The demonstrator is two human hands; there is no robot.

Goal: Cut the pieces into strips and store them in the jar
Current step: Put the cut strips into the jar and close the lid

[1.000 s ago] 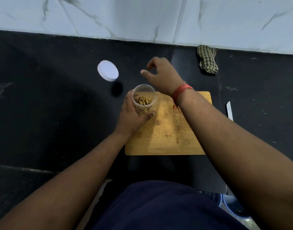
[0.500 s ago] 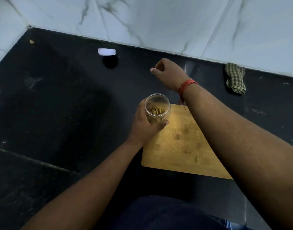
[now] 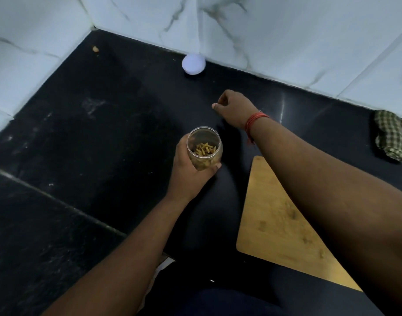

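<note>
The cutting looks finished: the wooden cutting board (image 3: 273,226), lying nearest the person toward the front edge of the black counter (image 3: 86,169), shows only stains and crumbs, with no pieces left on it. No knife is in view.

Further in, off the board's left corner, the left hand (image 3: 191,172) wraps its fingers around the clear jar (image 3: 204,148), gripping it from the side. The jar is open at the top and upright or nearly so, and holds a small heap of yellowish strips (image 3: 204,149) filling only its lower part.

Beyond it, the right hand (image 3: 235,108) reaches out over the bare counter with fingers curled and apparently holding nothing.

Farthest back, the white lid (image 3: 193,64) lies against the wall at the counter's rear edge. Capping the jar appears to be what remains.
</note>
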